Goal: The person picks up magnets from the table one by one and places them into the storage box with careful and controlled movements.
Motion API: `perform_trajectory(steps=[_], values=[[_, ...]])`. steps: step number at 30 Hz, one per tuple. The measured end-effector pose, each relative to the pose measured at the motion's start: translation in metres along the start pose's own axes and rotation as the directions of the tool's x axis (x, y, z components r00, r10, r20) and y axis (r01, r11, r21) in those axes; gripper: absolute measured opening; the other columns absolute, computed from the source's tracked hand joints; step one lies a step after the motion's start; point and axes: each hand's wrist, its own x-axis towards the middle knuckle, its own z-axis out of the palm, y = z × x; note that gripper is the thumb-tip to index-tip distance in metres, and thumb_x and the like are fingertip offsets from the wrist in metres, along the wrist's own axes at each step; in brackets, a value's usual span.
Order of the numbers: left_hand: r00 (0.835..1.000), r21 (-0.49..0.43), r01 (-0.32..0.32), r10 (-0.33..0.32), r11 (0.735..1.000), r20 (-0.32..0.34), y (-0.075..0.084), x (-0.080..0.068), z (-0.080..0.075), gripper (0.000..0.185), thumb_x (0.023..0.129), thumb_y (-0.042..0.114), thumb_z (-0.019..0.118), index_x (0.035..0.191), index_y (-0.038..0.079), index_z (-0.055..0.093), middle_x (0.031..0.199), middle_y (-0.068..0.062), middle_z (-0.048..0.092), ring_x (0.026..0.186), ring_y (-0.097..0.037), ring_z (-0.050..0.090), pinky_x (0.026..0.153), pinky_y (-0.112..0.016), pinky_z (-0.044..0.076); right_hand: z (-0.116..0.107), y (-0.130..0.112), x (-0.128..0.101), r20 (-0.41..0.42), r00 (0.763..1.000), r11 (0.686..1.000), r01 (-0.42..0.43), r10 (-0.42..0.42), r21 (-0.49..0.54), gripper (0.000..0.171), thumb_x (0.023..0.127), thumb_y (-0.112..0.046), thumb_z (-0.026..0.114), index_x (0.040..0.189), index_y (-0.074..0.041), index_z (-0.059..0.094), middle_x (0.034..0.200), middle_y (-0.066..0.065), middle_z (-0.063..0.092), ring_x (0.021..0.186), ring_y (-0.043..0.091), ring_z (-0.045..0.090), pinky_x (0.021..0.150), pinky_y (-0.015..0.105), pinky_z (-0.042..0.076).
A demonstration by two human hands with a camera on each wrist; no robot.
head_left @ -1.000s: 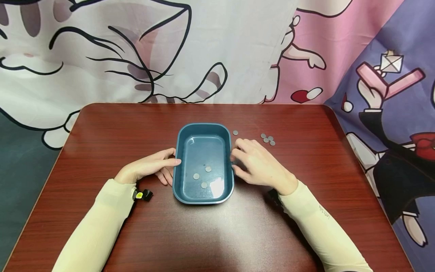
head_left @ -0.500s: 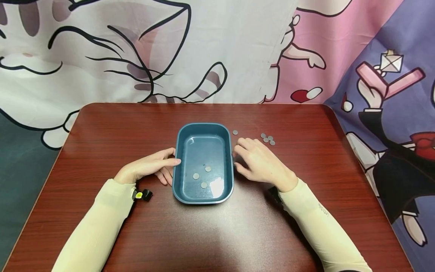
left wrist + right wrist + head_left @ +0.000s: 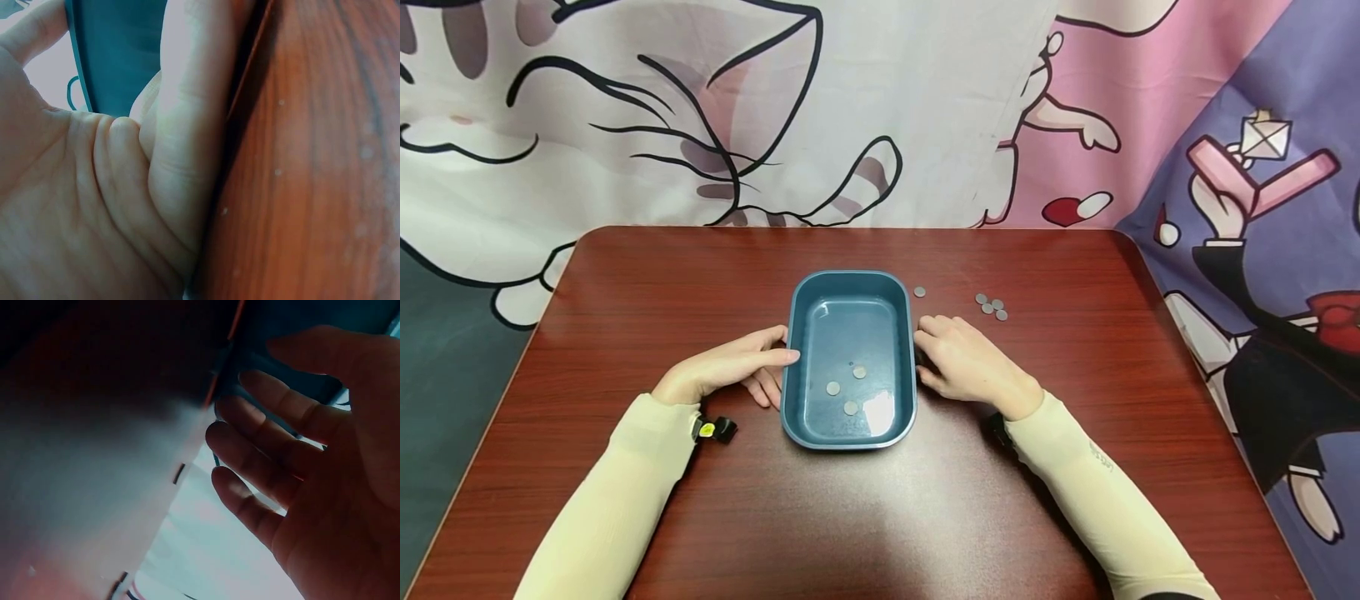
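A blue rectangular tray point(image 3: 852, 287) sits in the middle of the table, with three small silver coins point(image 3: 832, 388) on its floor. My left hand point(image 3: 730, 367) holds its left side, the thumb over the rim and the other fingers along the outer wall. Beside the right wall is my right hand point(image 3: 958, 362), palm down, fingers loosely bent. In the right wrist view, those fingers point(image 3: 240, 447) are spread apart from the thumb and nothing shows between them. One loose coin point(image 3: 920, 292) lies off the tray's far right corner, and a cluster of several coins point(image 3: 988, 308) lies farther right.
The reddish-brown wooden table point(image 3: 850, 533) has a glossy top. A printed cartoon curtain point(image 3: 925, 108) hangs right behind its far edge and down the right side. Both forearms reach in from the near edge in pale sleeves point(image 3: 617, 500).
My right hand has drawn slightly back toward me, still beside the tray's right wall, its fingers shifting a little. The left hand, the tray and the visible coins stay where they were.
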Motion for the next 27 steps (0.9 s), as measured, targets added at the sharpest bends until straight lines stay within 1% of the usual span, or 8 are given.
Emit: perform_trajectory(steps=[6,9,17,21,27], values=[[1.0,-0.002,0.006,-0.006,1.0,-0.005,0.0008,0.0005,0.0006,0.05,0.106,0.043,0.056,0.136,0.006,0.042,0.096,-0.022,0.078,0.08,-0.039,0.078,0.07,-0.046,0.065,0.0064,-0.0006,0.0013,0.008,1.0,1.0,0.009,-0.009,0.015,0.022,0.082,-0.02,0.078,0.098,-0.01,0.067,0.091,0.004,0.06,0.09,0.026,0.062,0.079,0.047,0.053],[1.0,-0.003,0.008,-0.008,1.0,-0.006,0.0017,0.0004,0.0007,0.05,0.106,0.043,0.056,0.136,0.006,0.042,0.097,-0.022,0.078,0.08,-0.039,0.078,0.07,-0.046,0.065,0.0058,-0.0013,0.0013,0.005,1.0,1.0,0.011,-0.012,0.015,0.023,0.081,-0.018,0.079,0.099,-0.011,0.067,0.092,0.004,0.061,0.09,0.026,0.063,0.079,0.047,0.054],[1.0,-0.002,0.002,-0.002,1.0,-0.003,0.0023,0.0003,0.0006,0.049,0.106,0.042,0.056,0.135,0.006,0.042,0.096,-0.022,0.078,0.08,-0.04,0.078,0.07,-0.046,0.065,0.0042,-0.0026,0.0007,0.032,0.999,1.0,0.011,-0.011,0.013,0.024,0.079,-0.013,0.08,0.098,-0.009,0.066,0.091,0.005,0.06,0.088,0.028,0.064,0.078,0.048,0.054],[1.0,-0.002,0.001,-0.001,1.0,0.0,0.0017,0.0005,0.0006,0.049,0.106,0.042,0.056,0.136,0.005,0.042,0.096,-0.022,0.078,0.08,-0.039,0.078,0.07,-0.046,0.065,0.004,-0.0025,0.0,0.048,0.999,1.0,0.006,-0.006,0.011,0.024,0.077,-0.012,0.081,0.095,-0.008,0.066,0.086,0.005,0.058,0.084,0.028,0.064,0.077,0.048,0.054],[1.0,-0.003,0.007,-0.007,1.0,-0.004,0.0011,0.0002,0.0007,0.051,0.106,0.043,0.056,0.138,0.006,0.041,0.096,-0.022,0.078,0.079,-0.039,0.078,0.07,-0.046,0.065,0.0023,-0.0022,-0.0017,0.074,0.997,1.0,-0.007,0.006,0.003,0.024,0.074,-0.011,0.082,0.089,-0.009,0.064,0.08,0.004,0.057,0.077,0.026,0.064,0.073,0.045,0.055]])
